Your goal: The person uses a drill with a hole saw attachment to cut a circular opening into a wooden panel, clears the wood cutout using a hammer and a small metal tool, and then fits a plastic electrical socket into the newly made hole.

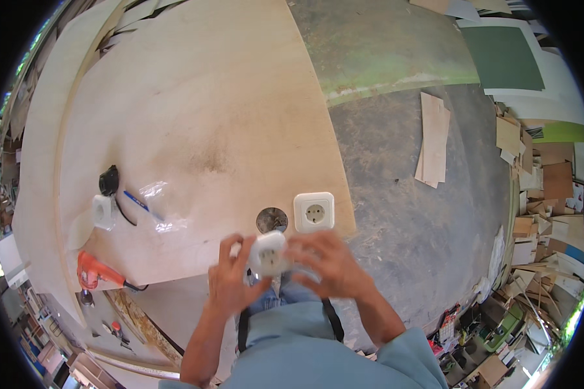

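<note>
Between my two hands, over the near edge of the wooden board [194, 117], is a white wall socket [268, 254], slightly smeared by motion. My left hand [231, 275] grips its left side, thumb below and fingers above. My right hand [329, 264] has its curled fingers at the socket's right edge. Just beyond the held socket, the board has a round hole [272, 220] cut through it. To the right of the hole, a second white socket [314, 212] sits flat on the board, its face up.
An orange power drill [100, 271] lies at the board's near left edge. Beyond it are a white socket in clear wrapping [102, 211], a black object with a cord [109, 180], a blue pen [136, 201] and clear plastic [156, 207]. Thin wood strips [431, 139] lie on the right.
</note>
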Action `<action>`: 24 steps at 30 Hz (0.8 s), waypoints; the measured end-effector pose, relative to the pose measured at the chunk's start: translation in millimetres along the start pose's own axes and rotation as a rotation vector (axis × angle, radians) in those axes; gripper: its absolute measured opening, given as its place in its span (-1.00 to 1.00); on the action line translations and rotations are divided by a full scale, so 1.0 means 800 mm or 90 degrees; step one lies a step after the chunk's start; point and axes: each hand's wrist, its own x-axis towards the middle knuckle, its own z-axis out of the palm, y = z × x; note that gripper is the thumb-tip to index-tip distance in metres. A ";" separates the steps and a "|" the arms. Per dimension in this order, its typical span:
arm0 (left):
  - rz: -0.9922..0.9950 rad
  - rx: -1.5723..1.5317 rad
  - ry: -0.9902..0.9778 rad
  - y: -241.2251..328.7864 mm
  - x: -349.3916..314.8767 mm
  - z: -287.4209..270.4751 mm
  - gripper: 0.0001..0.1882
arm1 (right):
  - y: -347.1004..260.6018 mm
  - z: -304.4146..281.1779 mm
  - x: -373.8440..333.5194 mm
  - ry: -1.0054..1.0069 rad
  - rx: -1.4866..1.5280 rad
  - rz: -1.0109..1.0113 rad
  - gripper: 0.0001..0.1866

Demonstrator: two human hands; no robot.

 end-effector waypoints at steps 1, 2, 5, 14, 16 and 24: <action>-0.004 -0.012 0.004 0.000 0.013 -0.001 -0.15 | 0.009 -0.016 -0.001 0.021 -0.062 0.046 -0.27; -0.010 -0.022 0.008 0.001 0.023 -0.003 -0.16 | 0.017 -0.028 -0.003 0.043 -0.122 0.090 -0.24; -0.025 -0.072 -0.008 -0.005 0.049 -0.002 -0.16 | 0.049 -0.035 0.000 0.040 -0.179 0.156 -0.13; 0.072 -0.100 -0.014 -0.026 0.065 0.020 -0.14 | 0.093 -0.047 0.021 -0.072 -0.201 0.115 -0.05; 0.080 -0.090 -0.025 -0.026 0.069 0.023 -0.13 | 0.092 -0.049 0.025 -0.084 -0.206 0.114 -0.05; 0.036 0.001 -0.064 -0.029 0.065 0.012 -0.10 | 0.094 -0.052 0.030 -0.107 -0.193 0.124 -0.05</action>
